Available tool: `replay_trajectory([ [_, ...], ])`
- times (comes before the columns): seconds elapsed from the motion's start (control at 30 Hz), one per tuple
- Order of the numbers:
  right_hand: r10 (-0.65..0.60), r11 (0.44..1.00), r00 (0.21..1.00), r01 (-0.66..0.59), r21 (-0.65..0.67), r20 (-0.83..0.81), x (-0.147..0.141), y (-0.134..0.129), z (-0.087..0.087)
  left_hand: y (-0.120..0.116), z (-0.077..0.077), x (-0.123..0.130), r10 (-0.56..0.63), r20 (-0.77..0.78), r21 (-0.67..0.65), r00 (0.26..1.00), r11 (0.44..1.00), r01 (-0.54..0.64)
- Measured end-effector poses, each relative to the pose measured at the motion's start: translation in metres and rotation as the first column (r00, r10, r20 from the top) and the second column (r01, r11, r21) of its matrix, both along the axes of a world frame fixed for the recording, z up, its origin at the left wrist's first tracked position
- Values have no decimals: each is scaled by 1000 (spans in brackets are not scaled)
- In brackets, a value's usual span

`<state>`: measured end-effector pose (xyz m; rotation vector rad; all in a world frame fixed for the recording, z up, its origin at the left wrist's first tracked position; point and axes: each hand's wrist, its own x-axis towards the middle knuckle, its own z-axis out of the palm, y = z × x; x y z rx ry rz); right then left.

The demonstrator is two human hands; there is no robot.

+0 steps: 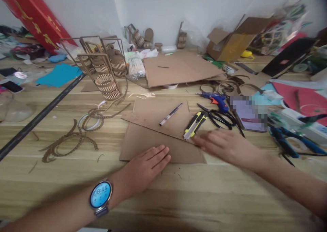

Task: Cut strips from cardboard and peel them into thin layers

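My left hand [146, 167], with a watch [100, 194] on the wrist, lies flat on the front cardboard piece [143, 140], fingers stretched out and holding nothing. My right hand [222, 145] is blurred by motion beside the right edge of the cardboard; its fingertips are near a yellow-and-black cutter [195, 124], and whether they grip anything is unclear. Over the front piece lies a slanting strip of cardboard [150, 123]. A pen [170, 114] rests on the cardboard, left of the cutter.
Black scissors [219, 118], a blue glue gun [214, 99] and a phone [247, 114] lie at the right. Small wooden lanterns [107, 83] stand at the back left, near curled brown strips [81, 136]. Behind is a large cardboard sheet [178, 68]; a black bar [43, 116] crosses the left.
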<state>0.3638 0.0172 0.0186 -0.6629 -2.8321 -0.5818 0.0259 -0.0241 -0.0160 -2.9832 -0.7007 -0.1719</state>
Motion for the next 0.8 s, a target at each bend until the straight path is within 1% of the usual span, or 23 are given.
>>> replay_trajectory([
  [0.03, -80, 997, 997, 80, -22, 7, 5, 11, 0, -1, -2, -1, 1, 0, -36, 1000, 999, -1],
  [0.07, -160, 984, 987, 160, -74, 11, 10, 23, -2, -2, -4, -1, 3, 2, -73, 1000, 997, -3],
  [0.1, -229, 964, 973, 227, -136, -1, 15, 34, -4, -4, -5, -1, 6, 5, -111, 1000, 994, -6],
  [0.13, -280, 935, 960, 271, -230, -5, 18, 45, -6, -5, -6, -1, 9, 8, -148, 1000, 989, -7],
  [0.17, -311, 902, 950, 293, -317, -8, 21, 54, -8, -6, -6, -1, 12, 10, -182, 1000, 983, -10],
  [0.27, -332, 852, 943, 299, -429, -2, 21, 72, -10, -7, -3, -2, 21, -3, -262, 1000, 965, -21],
  [0.33, -341, 823, 940, 303, -481, 7, 19, 77, -5, -7, -1, -2, 27, -19, -290, 999, 956, -32],
  [0.4, -366, 774, 930, 316, -549, 19, 19, 76, 3, -7, -1, -2, 33, -24, -301, 999, 953, -39],
  [0.47, -402, 707, 915, 332, -624, 31, 20, 68, 12, -7, -1, -1, 33, -17, -295, 999, 955, -36],
  [0.53, -437, 628, 898, 343, -698, 47, 21, 53, 16, -8, -3, -1, 33, -10, -278, 999, 960, -34],
  [0.6, -475, 522, 879, 329, -787, 53, 19, 32, 17, -9, -4, -1, 33, -5, -256, 999, 966, -33],
  [0.63, -510, 450, 859, 313, -837, 47, 16, 19, 15, -9, -5, -1, 34, -3, -247, 999, 969, -33],
  [0.67, -615, 260, 789, 207, -943, 4, 12, 6, 13, -10, -6, -1, 34, 1, -237, 999, 971, -32],
  [0.7, -706, 117, 707, 66, -991, -36, 8, -7, 11, -10, -7, -2, 33, 7, -228, 999, 973, -30],
  [0.73, -765, 16, 642, -68, -998, -56, 3, -19, 9, -10, -7, -2, 33, 13, -218, 999, 975, -29],
  [0.77, -811, -47, 580, -193, -980, -75, -1, -30, 7, -11, -8, -2, 32, 18, -209, 999, 977, -28],
  [0.8, -858, -75, 504, -314, -946, -99, -6, -39, 4, -11, -8, -2, 33, 21, -201, 999, 979, -29],
])
